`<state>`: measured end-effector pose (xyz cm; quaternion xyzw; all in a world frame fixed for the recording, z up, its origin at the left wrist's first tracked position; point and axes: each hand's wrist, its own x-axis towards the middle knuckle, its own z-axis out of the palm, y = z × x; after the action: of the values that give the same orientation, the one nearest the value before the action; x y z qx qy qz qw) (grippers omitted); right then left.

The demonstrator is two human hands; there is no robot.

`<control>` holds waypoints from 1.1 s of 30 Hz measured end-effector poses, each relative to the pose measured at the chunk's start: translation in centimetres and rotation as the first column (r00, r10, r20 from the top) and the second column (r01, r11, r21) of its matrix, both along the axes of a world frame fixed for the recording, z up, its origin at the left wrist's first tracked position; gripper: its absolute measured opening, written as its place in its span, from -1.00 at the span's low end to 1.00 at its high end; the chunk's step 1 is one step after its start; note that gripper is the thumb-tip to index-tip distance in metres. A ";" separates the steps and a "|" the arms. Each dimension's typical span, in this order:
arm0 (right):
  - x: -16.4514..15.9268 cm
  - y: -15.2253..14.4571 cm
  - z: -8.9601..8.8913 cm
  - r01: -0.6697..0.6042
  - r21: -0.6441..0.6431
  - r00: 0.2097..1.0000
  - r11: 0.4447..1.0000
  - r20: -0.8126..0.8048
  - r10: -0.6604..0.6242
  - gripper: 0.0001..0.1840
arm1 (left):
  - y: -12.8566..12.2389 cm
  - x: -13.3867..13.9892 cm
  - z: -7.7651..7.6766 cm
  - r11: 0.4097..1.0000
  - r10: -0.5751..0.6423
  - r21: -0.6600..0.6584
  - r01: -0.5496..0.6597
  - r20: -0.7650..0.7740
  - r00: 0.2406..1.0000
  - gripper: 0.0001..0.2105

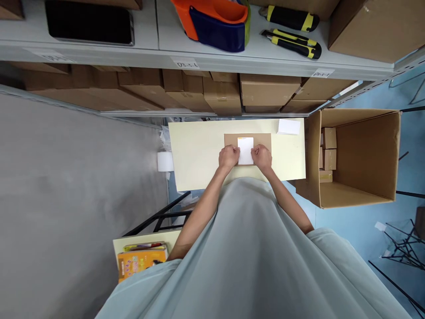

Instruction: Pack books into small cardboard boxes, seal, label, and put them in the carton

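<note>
A flat brown cardboard box (pixel 263 140) lies on the pale yellow table (pixel 199 150) in front of me. Over its middle is a white label (pixel 245 149) with a small orange mark at the top edge. My left hand (pixel 229 156) is closed at the label's left edge, fingers curled in. At the right edge my right hand (pixel 261 157) is closed in the same way. Whether the label lies flat against the cardboard or slightly above it, I cannot tell.
A stack of white slips (pixel 288 126) lies at the table's back right corner. Beside it stands a large open carton (pixel 365 155) with several small boxes (pixel 329 159) inside. Above, a shelf (pixel 146 48) carries utility knives (pixel 292 44), a phone (pixel 89 22) and an orange-blue holder (pixel 215 26).
</note>
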<state>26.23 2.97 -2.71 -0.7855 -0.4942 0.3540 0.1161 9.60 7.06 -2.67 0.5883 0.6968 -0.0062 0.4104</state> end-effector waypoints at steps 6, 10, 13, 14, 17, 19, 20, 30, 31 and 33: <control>-0.4 0.4 -0.1 -0.036 -0.026 0.997 0.999 0.071 0.037 -0.82 | 0.1 0.5 0.0 1.000 0.003 0.000 -0.003 -0.059 0.998 -0.73; -0.4 0.7 0.0 -0.045 -0.060 0.993 0.997 0.103 0.051 -0.82 | 0.0 0.4 -0.1 1.000 -0.005 0.011 0.006 -0.061 0.998 -0.73; -0.2 0.9 0.1 -0.053 -0.080 0.994 0.995 0.094 0.061 -0.83 | 0.1 0.2 0.1 0.999 -0.031 0.016 0.032 -0.054 0.998 -0.75; -0.2 0.9 0.1 -0.057 -0.082 0.994 0.995 0.091 0.064 -0.83 | 0.1 0.1 0.1 0.999 -0.040 0.019 0.041 -0.048 0.998 -0.77; 0.2 1.0 0.1 -0.070 -0.083 0.993 0.994 0.087 0.077 -0.82 | 0.1 0.0 0.4 0.998 -0.060 0.026 0.061 -0.039 0.997 -0.80; 0.5 1.0 0.1 -0.075 -0.078 0.994 0.994 0.077 0.081 -0.81 | 0.1 0.0 0.4 0.997 -0.070 0.030 0.072 -0.046 0.996 -0.83; 0.6 0.9 0.2 -0.077 -0.072 0.994 0.994 0.066 0.082 -0.81 | 0.1 -0.1 0.4 0.996 -0.076 0.033 0.077 -0.047 0.996 -0.84; 2.2 -1.6 0.0 -0.247 0.051 0.968 0.968 -0.042 0.249 -0.65 | -1.7 -3.3 -0.3 0.966 -0.250 0.118 0.229 0.209 0.945 -0.64; 2.5 -1.6 0.0 -0.276 0.044 0.959 0.960 -0.047 0.278 -0.64 | -1.8 -3.5 -0.4 0.961 -0.270 0.127 0.247 0.219 0.938 -0.63; 3.0 -1.4 0.1 -0.324 0.018 0.943 0.946 -0.072 0.325 -0.65 | -1.6 -3.7 -0.4 0.954 -0.295 0.123 0.273 0.230 0.927 -0.61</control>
<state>29.18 1.54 -2.57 -0.6795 -0.6130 0.3958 0.0766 5.93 5.49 -3.02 0.6970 0.5475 0.0381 0.4615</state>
